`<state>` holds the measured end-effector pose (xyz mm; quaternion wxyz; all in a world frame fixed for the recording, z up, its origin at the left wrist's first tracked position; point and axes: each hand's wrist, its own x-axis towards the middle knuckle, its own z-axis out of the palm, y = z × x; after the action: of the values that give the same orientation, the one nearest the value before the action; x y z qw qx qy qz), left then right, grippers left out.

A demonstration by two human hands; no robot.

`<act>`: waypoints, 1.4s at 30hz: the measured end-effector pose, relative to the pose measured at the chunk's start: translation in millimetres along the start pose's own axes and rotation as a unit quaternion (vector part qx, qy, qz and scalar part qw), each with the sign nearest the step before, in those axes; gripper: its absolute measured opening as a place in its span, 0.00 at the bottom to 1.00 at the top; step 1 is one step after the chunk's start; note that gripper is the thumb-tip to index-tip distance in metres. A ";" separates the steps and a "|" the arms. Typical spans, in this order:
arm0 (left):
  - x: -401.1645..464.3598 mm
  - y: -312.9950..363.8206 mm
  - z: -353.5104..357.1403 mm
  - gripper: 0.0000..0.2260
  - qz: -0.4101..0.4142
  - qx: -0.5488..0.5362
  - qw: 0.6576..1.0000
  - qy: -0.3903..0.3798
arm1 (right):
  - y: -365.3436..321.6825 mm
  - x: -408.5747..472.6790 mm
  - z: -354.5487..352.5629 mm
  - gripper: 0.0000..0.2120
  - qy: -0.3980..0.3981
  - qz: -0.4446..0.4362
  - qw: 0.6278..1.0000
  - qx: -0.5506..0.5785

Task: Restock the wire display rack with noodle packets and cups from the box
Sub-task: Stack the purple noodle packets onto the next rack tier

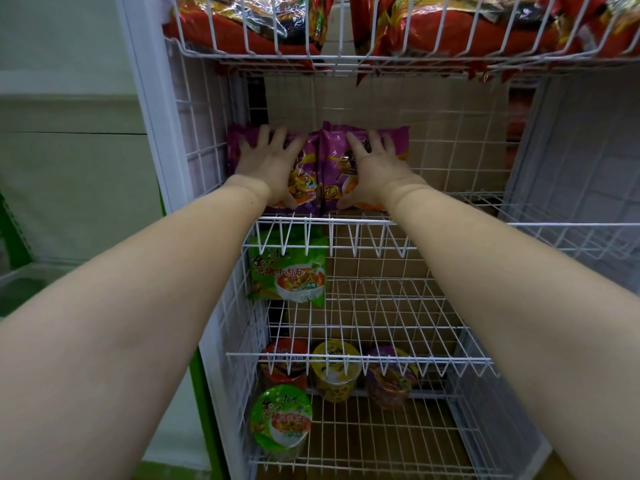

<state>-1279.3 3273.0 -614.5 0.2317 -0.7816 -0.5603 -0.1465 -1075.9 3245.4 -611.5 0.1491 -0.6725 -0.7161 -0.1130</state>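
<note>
White wire rack [363, 221], purple packets [332, 168], green packet [287, 275], red, yellow, purple, green cups [281, 420].

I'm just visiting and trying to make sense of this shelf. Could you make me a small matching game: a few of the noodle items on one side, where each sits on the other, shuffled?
Things:
1. purple packets
2. green packet
3. green cup
4. red packets

Places:
A. top basket of the rack
B. lowest shelf, at the front left
C. under both hands, on the second shelf
D. alone on the third shelf, at its left side

Pairs: 1-C, 2-D, 3-B, 4-A. The left hand and the right hand each lie flat on a purple packet.
</note>
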 end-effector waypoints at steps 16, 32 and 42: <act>7.1 -2.4 9.4 0.51 0.035 -0.061 0.997 -0.018 | -5.8 2.4 0.9 0.59 0.014 -0.011 0.999 -0.029; 5.2 0.8 3.6 0.50 0.024 -0.032 0.999 -0.003 | -10.1 2.0 1.0 0.59 0.008 -0.029 0.997 -0.076; 9.9 -6.7 8.5 0.37 -0.056 -0.093 0.994 0.019 | -11.8 4.7 1.9 0.42 0.074 -0.058 0.993 -0.073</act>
<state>-1282.6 3287.2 -615.6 0.1598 -0.7644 -0.5824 -0.2255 -1088.1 3249.7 -611.1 0.1454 -0.6285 -0.7309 -0.2228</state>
